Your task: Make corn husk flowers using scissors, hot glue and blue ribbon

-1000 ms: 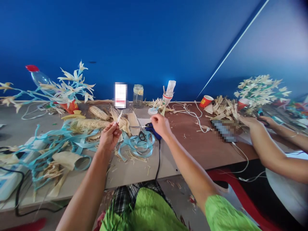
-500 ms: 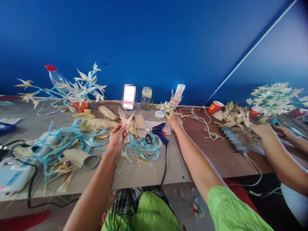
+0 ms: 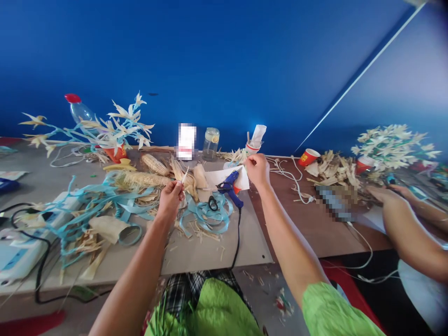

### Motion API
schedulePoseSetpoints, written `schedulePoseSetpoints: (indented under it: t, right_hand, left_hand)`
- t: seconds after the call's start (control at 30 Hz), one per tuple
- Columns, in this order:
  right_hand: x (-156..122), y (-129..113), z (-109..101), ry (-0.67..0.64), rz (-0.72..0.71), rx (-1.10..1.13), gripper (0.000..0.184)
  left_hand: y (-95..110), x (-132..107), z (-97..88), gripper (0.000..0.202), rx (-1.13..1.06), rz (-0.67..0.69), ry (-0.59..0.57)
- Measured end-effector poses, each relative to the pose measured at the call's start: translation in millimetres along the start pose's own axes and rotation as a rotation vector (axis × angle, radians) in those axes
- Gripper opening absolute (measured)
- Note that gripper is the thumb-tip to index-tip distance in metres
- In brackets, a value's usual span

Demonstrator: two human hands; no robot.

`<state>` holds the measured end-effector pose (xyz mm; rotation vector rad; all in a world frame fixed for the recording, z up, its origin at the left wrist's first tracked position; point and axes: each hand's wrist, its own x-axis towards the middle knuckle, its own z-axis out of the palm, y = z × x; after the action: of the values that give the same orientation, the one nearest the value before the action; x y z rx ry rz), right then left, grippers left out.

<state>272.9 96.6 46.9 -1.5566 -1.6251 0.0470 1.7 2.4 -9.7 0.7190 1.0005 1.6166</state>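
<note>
My left hand [image 3: 171, 198] is pinched on a thin, pale, pointed strip of corn husk [image 3: 185, 174], which sticks up past the fingertips. My right hand [image 3: 258, 169] reaches forward with bent fingers pressed together, close to a white sheet of paper [image 3: 243, 181]. What those fingers hold, if anything, is too small to make out. Across the paper lies a blue hot glue gun [image 3: 229, 187]. Black-handled scissors [image 3: 213, 203] rest partly under it, beside a tangle of light blue ribbon [image 3: 206, 219]. Dried husks [image 3: 191, 184] lie between my hands.
Left are corn cobs [image 3: 154, 164], a cardboard tube [image 3: 110, 228], a power strip [image 3: 31, 247] and husk flowers in a red cup [image 3: 117, 153]. A glass jar [image 3: 211, 143] stands behind. At right, a co-worker's hands [image 3: 385, 198] are near husks [image 3: 332, 168] and a red cup [image 3: 309, 157].
My right hand has risen slightly, its fingers now curled near the paper's far corner. The paper's far edge sits higher and the glue gun has shifted. My left hand still pinches its husk strip.
</note>
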Motion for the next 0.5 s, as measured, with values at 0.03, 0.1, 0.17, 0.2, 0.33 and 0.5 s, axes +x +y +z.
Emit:
schedulePoseSetpoints:
  t: [0.03,0.1,0.17,0.2,0.33,0.5]
  right_hand:
    - [2.5,-0.1,-1.4,0.003,-0.004,0.033,0.018]
    - [8.0,1.0,-2.9,-0.012,0.040,0.102,0.019]
    - [13.1,3.6,-3.2,0.025,0.064,0.161,0.021]
    - [15.4,5.3,-3.2,0.044,0.059,0.170,0.021]
    - [24.3,13.4,-5.7,-0.036,0.054,0.046,0.017]
    - [34.4,21.7,-12.5,0.004,0.093,0.046,0.018]
  left_hand:
    - [0.6,-0.6,0.5,0.022,-0.001,0.005,-0.003]
    - [1.7,-1.6,1.4,0.022,-0.011,0.012,0.001]
    - [2.5,-2.1,2.1,0.022,-0.013,0.008,0.007]
    - [2.7,-2.2,2.3,0.022,-0.010,0.008,0.010]
    - [2.9,-2.0,2.3,0.023,-0.014,0.004,0.011]
    - [3.0,-2.1,1.4,0.023,-0.011,0.014,0.002]
